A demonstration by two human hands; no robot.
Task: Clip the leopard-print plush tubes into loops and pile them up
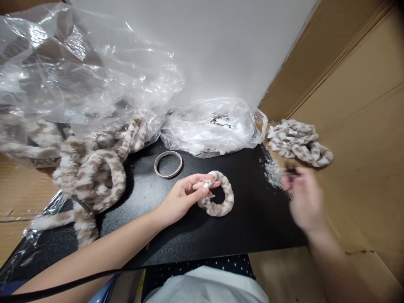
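Observation:
My left hand [179, 198] pinches a fluffy brown-and-white fabric ring [227, 195] at its left side, above the black table [252, 227]. A small white piece, perhaps a tag or a seam end, shows between thumb and fingers. To the right, my right hand [305, 200] is smeared by motion beside a small heap of clear plastic bits [273, 173]. Something dark shows at its fingertips, too blurred to name. A roll of tape or similar pale hoop [168, 164] lies flat just beyond my left hand.
Several more fluffy rings [94, 181] spill from a large clear plastic bag [94, 71] on the left. At the back stands a clear bag [214, 128] of small white pieces. Other fluffy rings [298, 143] lie piled at right, near a cardboard wall [356, 109].

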